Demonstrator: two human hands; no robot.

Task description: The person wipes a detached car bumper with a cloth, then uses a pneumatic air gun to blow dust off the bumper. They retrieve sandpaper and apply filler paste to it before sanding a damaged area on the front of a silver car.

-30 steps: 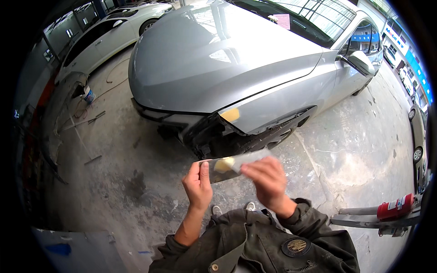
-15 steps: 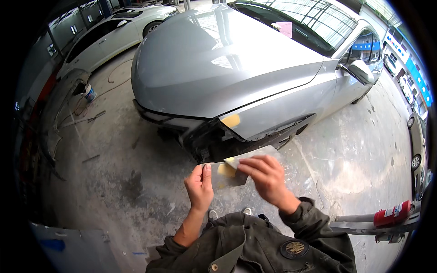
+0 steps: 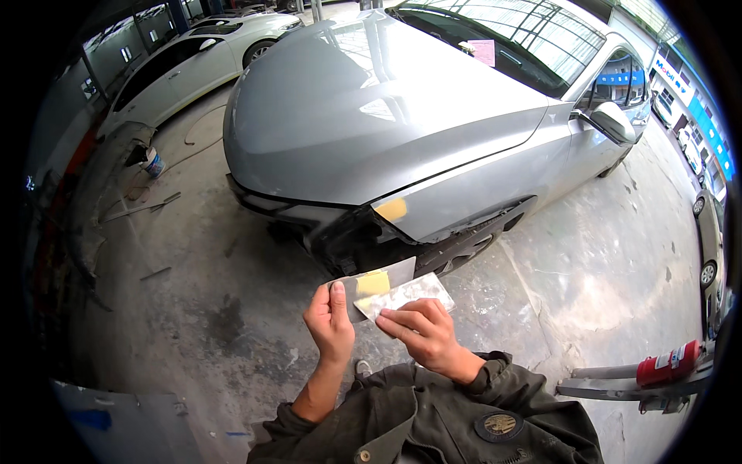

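My left hand (image 3: 331, 329) grips the left end of a thin grey plate (image 3: 400, 272), thumb on top. A smear of yellow body filler (image 3: 373, 281) lies on the plate's face. In my right hand (image 3: 430, 337) is a flat, shiny putty scraper (image 3: 421, 291), its fingers closed along the near edge. The scraper's left end overlaps the plate beside the filler; whether they touch I cannot tell. Beyond both hands stands a silver car (image 3: 332, 116), with a yellow filler patch (image 3: 392, 209) at the front tip of its fender (image 3: 456, 197).
The car's front bumper is off, exposing dark inner parts (image 3: 348, 243). A red fire extinguisher (image 3: 669, 363) lies at the right by a metal post. On the left are a bucket (image 3: 153, 163), a hose (image 3: 202, 139) and a white car (image 3: 182, 69). Concrete floor (image 3: 224, 309) surrounds me.
My right hand has moved down and left, turning the scraper so its broad face shows. The left hand has shifted slightly left, and the plate is tilted differently, with more filler visible.
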